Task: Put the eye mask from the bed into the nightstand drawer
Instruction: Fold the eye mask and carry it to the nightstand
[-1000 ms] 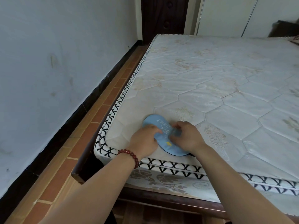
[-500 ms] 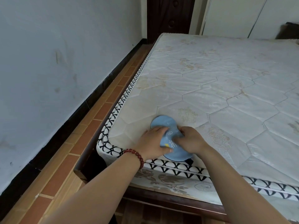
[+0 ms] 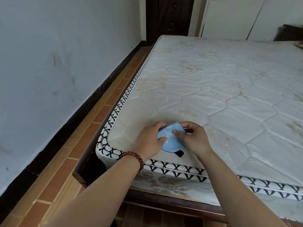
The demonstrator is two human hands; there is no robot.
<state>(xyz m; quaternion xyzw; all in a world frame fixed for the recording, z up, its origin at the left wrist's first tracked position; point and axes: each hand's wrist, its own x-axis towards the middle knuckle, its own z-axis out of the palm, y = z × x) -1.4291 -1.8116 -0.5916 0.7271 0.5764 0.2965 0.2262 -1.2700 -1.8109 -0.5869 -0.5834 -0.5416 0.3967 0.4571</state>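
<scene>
A light blue eye mask (image 3: 172, 141) with white print and a dark strap lies folded near the front left corner of the bare quilted mattress (image 3: 221, 89). My left hand (image 3: 150, 140), with a red bead bracelet at the wrist, grips the mask's left side. My right hand (image 3: 195, 138) pinches the mask's upper right edge between thumb and fingers. A short end of the dark strap pokes out below the mask. No nightstand or drawer is in view.
A narrow strip of brown tiled floor (image 3: 91, 122) runs between the bed's left side and a white wall (image 3: 49, 71) with a black skirting. A dark wooden door (image 3: 168, 18) stands at the far end. The dark wooden bed frame (image 3: 164, 202) edges the front.
The mask lay flat and stretched out a second ago; both hands have gathered and folded it, lifting its far end off the mattress. The view moved closer to the bed.
</scene>
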